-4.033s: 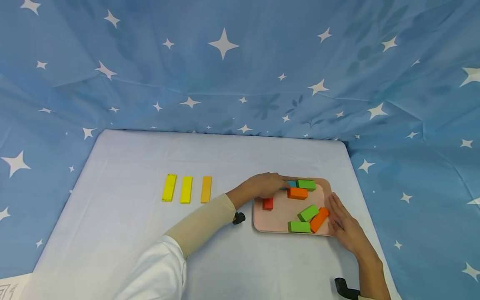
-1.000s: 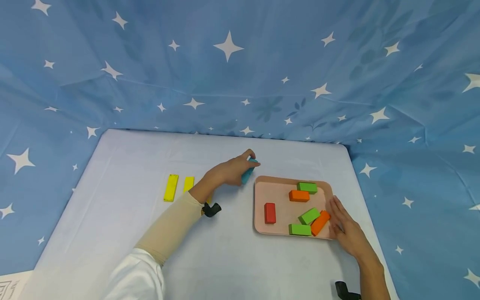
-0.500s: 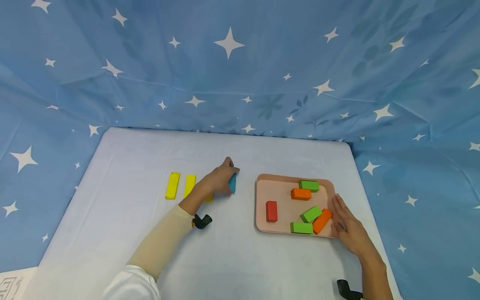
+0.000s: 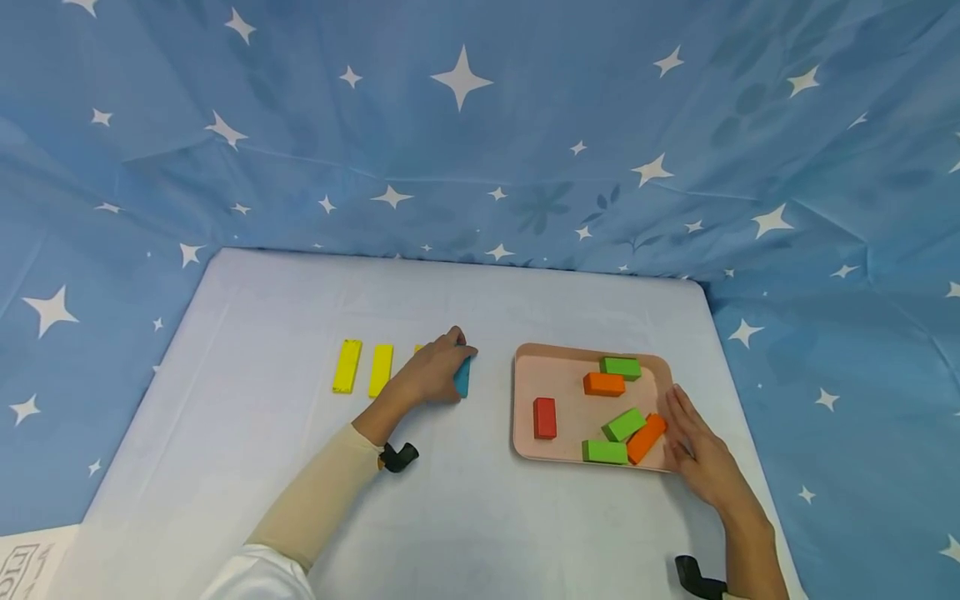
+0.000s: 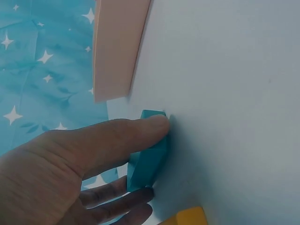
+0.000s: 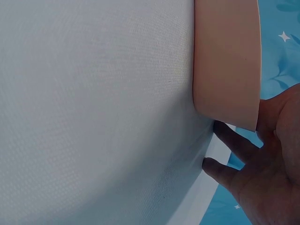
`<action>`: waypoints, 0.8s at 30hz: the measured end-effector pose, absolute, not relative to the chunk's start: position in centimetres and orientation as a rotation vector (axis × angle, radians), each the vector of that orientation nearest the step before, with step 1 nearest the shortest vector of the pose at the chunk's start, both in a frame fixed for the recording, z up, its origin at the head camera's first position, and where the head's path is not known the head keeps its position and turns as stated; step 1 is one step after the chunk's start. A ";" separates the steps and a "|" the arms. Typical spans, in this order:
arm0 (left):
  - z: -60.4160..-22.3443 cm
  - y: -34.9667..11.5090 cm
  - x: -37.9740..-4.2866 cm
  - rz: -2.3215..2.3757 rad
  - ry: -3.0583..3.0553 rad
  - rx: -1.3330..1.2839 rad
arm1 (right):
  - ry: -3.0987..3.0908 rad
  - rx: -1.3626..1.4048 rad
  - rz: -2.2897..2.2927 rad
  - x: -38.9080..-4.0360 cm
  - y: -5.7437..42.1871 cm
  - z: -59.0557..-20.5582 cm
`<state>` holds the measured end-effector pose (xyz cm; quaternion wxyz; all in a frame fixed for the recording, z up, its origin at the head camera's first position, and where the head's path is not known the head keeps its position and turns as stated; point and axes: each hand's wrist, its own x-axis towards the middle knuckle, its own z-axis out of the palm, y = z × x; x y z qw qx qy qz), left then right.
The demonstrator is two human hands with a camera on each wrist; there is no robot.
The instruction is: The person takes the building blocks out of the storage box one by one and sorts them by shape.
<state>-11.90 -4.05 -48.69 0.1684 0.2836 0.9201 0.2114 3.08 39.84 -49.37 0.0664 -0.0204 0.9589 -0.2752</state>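
Observation:
My left hand (image 4: 433, 372) pinches a blue block (image 4: 462, 377) between thumb and fingers, low over the white table. In the left wrist view the blue block (image 5: 149, 159) shows below the thumb, with a yellow-orange block (image 5: 191, 217) near the fingertips. Two yellow blocks (image 4: 347, 367) (image 4: 381, 370) lie to the left in a row, and the yellow-orange one is mostly hidden behind the hand. My right hand (image 4: 705, 454) lies with straight fingers against the right side of the pink tray (image 4: 570, 448); in the right wrist view its fingers (image 6: 234, 140) are at the tray's corner.
In the tray sit a red block (image 4: 544, 418), two orange blocks (image 4: 604, 384) (image 4: 647, 439) and several green blocks (image 4: 621, 368). A blue curtain with white stars (image 4: 480, 133) hangs behind the table (image 4: 480, 533). A printed sheet (image 4: 33, 562) lies at the lower left.
My left hand has taken the blue block out of the tray and carried it left, then lower, beside the yellow-orange block. The right hand stays at the tray's side.

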 end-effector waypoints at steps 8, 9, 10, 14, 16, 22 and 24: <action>-48.9 -3.9 -11.3 0.577 2.638 0.834 | 2.890 -0.055 -0.831 3.1 39.9 -49.6; -49.0 -3.9 -11.3 0.579 2.639 0.838 | 2.891 -0.054 -0.832 3.1 40.0 -49.6; -49.0 -3.9 -11.2 0.581 2.641 0.841 | 2.893 -0.055 -0.831 3.1 40.0 -49.6; -49.1 -3.9 -11.0 0.594 2.644 0.844 | 2.894 -0.056 -0.838 3.1 40.0 -49.6; -49.2 -3.9 -11.0 0.598 2.647 0.841 | 2.893 -0.055 -0.838 3.2 39.9 -49.6; -49.3 -4.1 -11.0 0.619 2.640 0.831 | 2.899 -0.056 -0.828 3.1 39.9 -49.6; -49.3 -4.1 -11.0 0.615 2.632 0.828 | 2.903 -0.062 -0.826 3.1 40.0 -49.6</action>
